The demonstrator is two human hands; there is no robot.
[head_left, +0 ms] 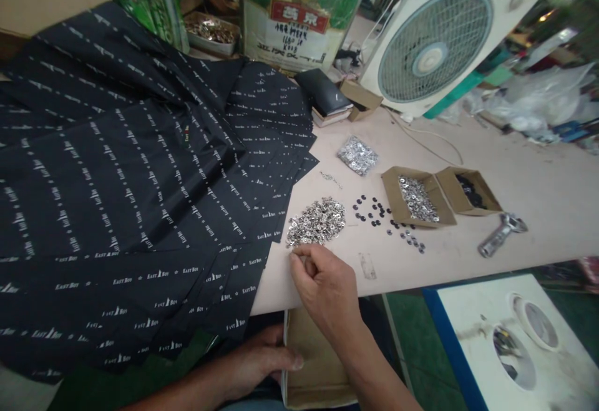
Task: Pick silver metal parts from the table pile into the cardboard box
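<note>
Heads up: your box (309,383) is just off the worktop's (393,267) front edge, so a sloppy swipe at the pile (318,221) near that edge could scatter it. Your right hand's (330,280) fingers look pinched narrow, can't tell on what; your left hand (262,361) grips the box. Count: one pile, one held box, two small boxes (397,196), one bag (358,155).

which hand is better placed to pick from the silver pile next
Probably the right hand: its fingertips are at the near edge of the pile, while the left hand holds the box.
</note>
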